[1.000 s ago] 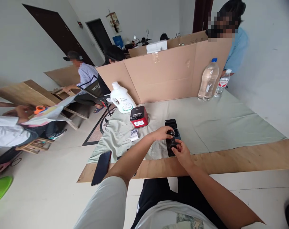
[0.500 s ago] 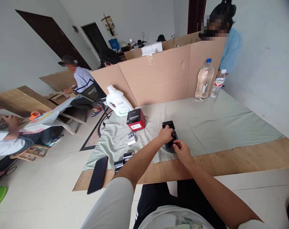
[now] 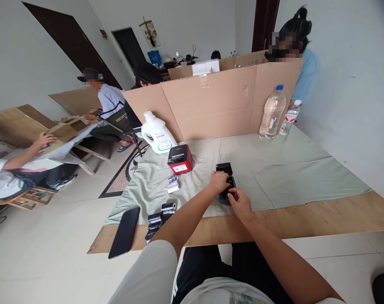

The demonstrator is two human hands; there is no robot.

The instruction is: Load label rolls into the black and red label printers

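Observation:
A small black device [image 3: 224, 167], like a portable receipt printer, rests on the green cloth with its lid raised. My left hand [image 3: 219, 182] is closed on its left side, fingers reaching in under the lid. On the near right side, my right hand [image 3: 242, 204] pinches at its edge with thumb and forefinger; whatever lies between those fingertips is hidden. To the left are a white paper roll [image 3: 173, 188] with a printed strip and several black-wrapped rolls [image 3: 154, 218]. Behind the white roll sits a red and black box-shaped machine [image 3: 180, 159].
A dark phone [image 3: 125, 232] lies at the table's left front corner. Along the back stand a white jug [image 3: 158, 133], a cardboard screen [image 3: 207, 109], a large water bottle [image 3: 272, 113] and a smaller bottle [image 3: 290, 118]. Other people sit at left and behind the screen.
My hands stay at the black device, with the right fingers shifted slightly left. The view has tilted a little. At far left, a person's hand has moved to a wooden board.

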